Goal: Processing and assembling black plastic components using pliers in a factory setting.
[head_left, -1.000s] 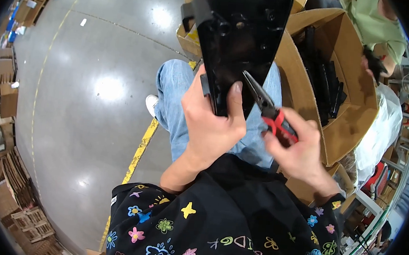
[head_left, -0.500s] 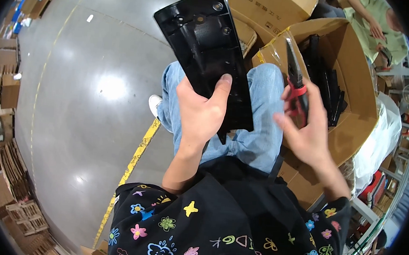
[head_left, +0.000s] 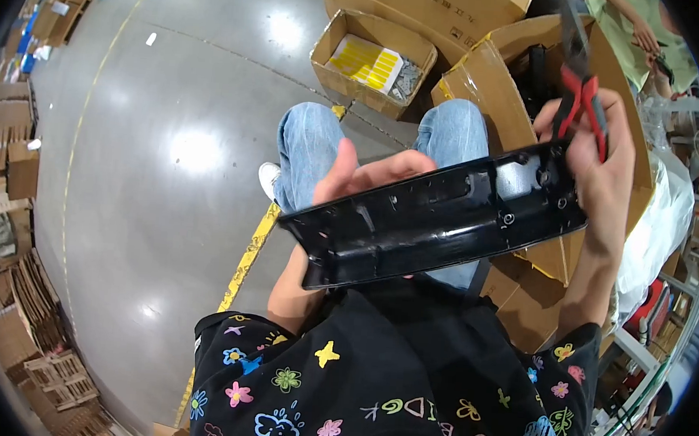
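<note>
A long black plastic piece (head_left: 439,216) slants across the frame's centre. At the upper right, my right hand (head_left: 610,167) grips red-handled pliers (head_left: 572,71) and touches the piece's end; my left hand (head_left: 345,184) is partly behind it, its grip I cannot tell.

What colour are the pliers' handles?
The pliers' handles are mostly red, seen best in the head view.

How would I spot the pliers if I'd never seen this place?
Find the large open cardboard box on the person's right. Overlapping it in view, the right hand grips the pliers beside one end of a long black part. Red handles set them apart from that part.
</note>
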A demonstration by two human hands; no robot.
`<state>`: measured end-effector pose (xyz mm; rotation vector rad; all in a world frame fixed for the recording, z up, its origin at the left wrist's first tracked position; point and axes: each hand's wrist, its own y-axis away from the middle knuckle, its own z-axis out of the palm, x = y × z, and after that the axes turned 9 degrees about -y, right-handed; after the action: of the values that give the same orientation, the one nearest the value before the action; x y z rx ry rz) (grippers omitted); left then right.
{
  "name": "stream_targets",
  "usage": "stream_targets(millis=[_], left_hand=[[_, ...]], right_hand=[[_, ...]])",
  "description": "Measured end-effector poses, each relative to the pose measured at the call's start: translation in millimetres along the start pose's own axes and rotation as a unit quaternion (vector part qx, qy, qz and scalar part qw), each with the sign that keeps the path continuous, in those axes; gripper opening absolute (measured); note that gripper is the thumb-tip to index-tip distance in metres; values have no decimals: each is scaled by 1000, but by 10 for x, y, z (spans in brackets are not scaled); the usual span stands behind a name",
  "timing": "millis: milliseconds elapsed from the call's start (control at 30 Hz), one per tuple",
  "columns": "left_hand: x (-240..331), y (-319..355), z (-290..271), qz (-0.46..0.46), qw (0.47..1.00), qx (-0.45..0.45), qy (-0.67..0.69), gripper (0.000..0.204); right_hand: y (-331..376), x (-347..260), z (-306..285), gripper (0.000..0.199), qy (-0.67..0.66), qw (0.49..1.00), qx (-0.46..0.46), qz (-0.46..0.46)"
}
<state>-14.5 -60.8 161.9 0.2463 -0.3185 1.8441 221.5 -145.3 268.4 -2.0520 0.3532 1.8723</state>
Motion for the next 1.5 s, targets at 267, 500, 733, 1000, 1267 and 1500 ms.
stream_targets(millis=[267,500,733,1000,1267,1500], left_hand=[[82,-133,-28,106,972,121,-169,81],[-73,-304,-14,174,923,212,-271,79],[-142,-334,-23,197,894,187,-356,75],[-115,-349,60,234,875,174,-386,65],[-102,-286,106,246,829,226,-449,61],[-165,-281,214,248,862,262,-356,62]], right_hand=[[467,-49,241,101,-289,951,-16,104],[907,227,610,77,-517,794,-162,277],[918,284,714,87,-515,793,-181,271],[925,218,707,75,-488,808,-191,268],[971,118,773,41,-474,820,-178,268],[1020,280,912,31,-446,843,-189,235]])
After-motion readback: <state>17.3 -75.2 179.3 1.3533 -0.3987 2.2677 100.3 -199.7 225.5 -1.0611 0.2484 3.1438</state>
